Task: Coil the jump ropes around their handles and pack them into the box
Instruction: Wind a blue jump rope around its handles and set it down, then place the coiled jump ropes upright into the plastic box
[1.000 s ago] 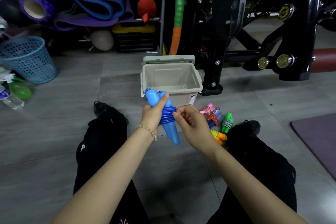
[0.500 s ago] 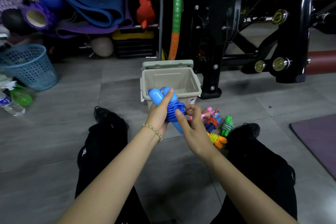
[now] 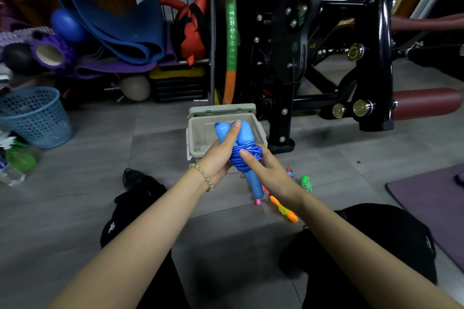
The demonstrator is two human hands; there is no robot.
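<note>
A blue jump rope point(image 3: 247, 157), its cord wound in a thick coil around its two handles, is being held in both hands just in front of the open beige box point(image 3: 200, 137). The handles' rounded tops are overlapping the box's opening from this angle, though whether they are over it or short of it cannot be told.

The left hand point(image 3: 218, 155) is gripping the paired handles, fingers curled behind them and thumb lying straight up along the front. A beaded bracelet point(image 3: 204, 177) is circling its wrist. The right hand point(image 3: 267, 170) is cupping the coil from the other side, its forefinger pressing on the cord.

On the grey tiled floor point(image 3: 226, 238) just beneath and beyond the right hand, more wound ropes are lying close together: an orange rope point(image 3: 285, 209), a green rope point(image 3: 305, 182) and a pink handle tip point(image 3: 258, 201), all partly hidden by the wrist.

Well off past the left hand, a blue mesh basket point(image 3: 35, 118) is standing; behind the box a black exercise machine point(image 3: 301, 57) is rising, and a purple mat point(image 3: 431, 198) is lying far out beyond the right hand.
</note>
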